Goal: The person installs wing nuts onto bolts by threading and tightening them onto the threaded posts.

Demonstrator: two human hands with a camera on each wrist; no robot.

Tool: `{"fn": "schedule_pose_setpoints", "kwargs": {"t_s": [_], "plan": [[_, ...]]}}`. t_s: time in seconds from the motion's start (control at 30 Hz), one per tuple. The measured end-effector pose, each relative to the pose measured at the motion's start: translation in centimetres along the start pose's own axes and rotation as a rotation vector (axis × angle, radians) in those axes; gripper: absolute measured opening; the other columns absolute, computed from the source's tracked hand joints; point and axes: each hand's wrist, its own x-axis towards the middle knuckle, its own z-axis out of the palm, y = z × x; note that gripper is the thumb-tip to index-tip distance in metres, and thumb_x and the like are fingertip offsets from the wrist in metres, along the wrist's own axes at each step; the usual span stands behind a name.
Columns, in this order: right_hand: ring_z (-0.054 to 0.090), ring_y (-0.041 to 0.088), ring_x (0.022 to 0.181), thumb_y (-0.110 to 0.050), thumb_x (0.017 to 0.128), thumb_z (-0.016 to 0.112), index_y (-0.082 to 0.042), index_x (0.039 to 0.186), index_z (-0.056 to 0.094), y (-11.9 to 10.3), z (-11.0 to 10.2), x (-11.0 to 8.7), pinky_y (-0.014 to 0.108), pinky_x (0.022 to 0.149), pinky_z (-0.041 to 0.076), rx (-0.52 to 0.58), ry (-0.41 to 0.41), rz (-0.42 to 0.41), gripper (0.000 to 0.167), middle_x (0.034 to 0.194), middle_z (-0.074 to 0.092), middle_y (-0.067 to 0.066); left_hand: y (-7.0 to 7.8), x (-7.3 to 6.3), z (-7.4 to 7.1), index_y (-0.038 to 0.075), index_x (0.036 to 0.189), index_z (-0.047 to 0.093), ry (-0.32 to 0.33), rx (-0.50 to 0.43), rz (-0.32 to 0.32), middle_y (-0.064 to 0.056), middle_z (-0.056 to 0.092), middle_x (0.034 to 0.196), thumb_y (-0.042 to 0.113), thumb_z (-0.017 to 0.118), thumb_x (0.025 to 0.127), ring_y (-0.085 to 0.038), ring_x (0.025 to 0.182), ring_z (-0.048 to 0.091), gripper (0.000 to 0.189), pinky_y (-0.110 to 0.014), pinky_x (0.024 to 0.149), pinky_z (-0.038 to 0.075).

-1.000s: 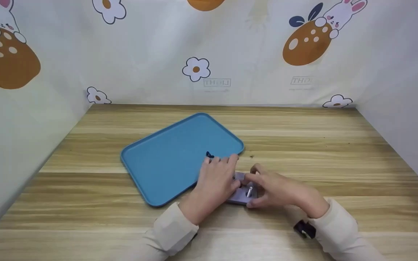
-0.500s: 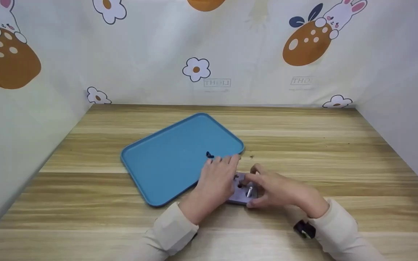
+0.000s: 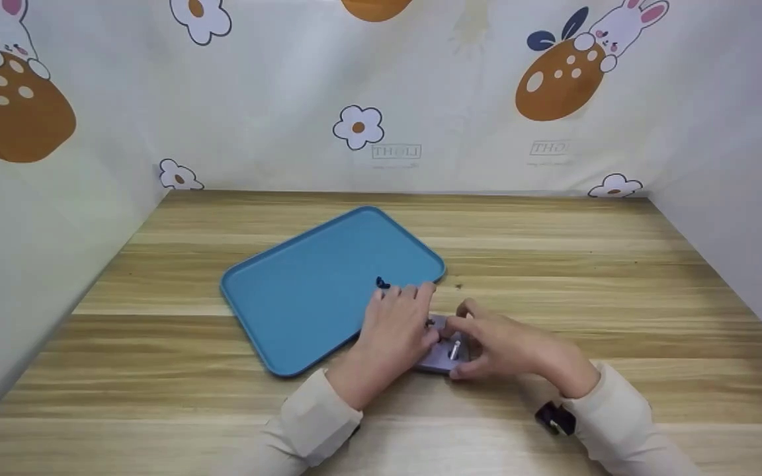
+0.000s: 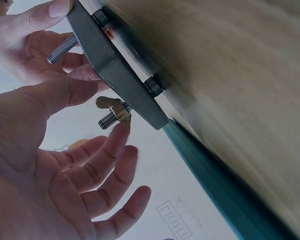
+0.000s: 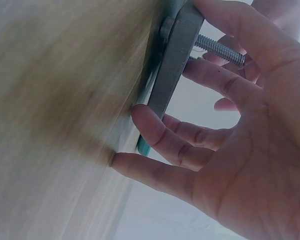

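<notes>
A grey metal plate (image 3: 439,362) lies low over the table, with threaded bolts standing up through it. My right hand (image 3: 510,347) grips the plate at its right side, thumb on the near edge and fingers at the far side. One bare bolt (image 5: 220,50) rises beside the right thumb. In the left wrist view a brass wing nut (image 4: 106,103) sits on the other bolt (image 4: 108,121), close to the plate. My left hand (image 3: 391,334) has the wing nut between thumb and index finger, the index fingertip against a wing. Its other fingers are spread and loosely bent.
A blue tray (image 3: 288,311) lies behind and left of the hands, its near edge close to the plate. One small dark piece (image 3: 381,283) is on the tray, just beyond the left fingers. Printed cloth walls (image 3: 275,99) enclose the wooden table (image 3: 553,264).
My left thumb has moved away from the wing nut area and come back over it. The right hand and the plate have stayed in place.
</notes>
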Motion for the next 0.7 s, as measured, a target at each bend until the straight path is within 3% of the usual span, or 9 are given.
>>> {"fn": "schedule_pose_setpoints", "kwargs": {"t_s": [0.4,0.53,0.7], "plan": [[0.048,0.015,0.079,-0.032,0.076,0.074,-0.011,0.111,0.056,0.01,-0.01,0.10,0.024,0.063,0.041,-0.015,-0.007,0.006,0.045,0.105,0.043,0.006,0.07,0.28,-0.26,0.015,0.121,0.048,-0.086,-0.037,0.015,-0.003,0.065,0.108,0.029,0.061,0.087,-0.023,0.092,0.061,0.039,-0.037,0.075,0.044],[0.048,0.015,0.079,-0.033,0.075,0.075,-0.010,0.115,0.056,-0.03,-0.03,0.08,0.025,0.064,0.042,-0.025,-0.003,0.010,0.049,0.106,0.043,0.007,0.17,0.37,-0.31,0.015,0.120,0.046,-0.104,-0.024,0.025,0.000,0.066,0.104,0.023,0.061,0.088,-0.021,0.087,0.061,0.035,-0.035,0.073,0.044],[0.050,0.016,0.082,-0.034,0.075,0.074,-0.009,0.115,0.055,-0.05,-0.04,-0.02,0.029,0.068,0.044,-0.024,0.004,0.006,0.050,0.109,0.043,0.010,0.19,0.42,-0.25,0.015,0.118,0.045,-0.105,0.002,0.038,0.001,0.066,0.099,0.018,0.068,0.083,-0.021,0.085,0.061,0.042,-0.034,0.072,0.044]]}}
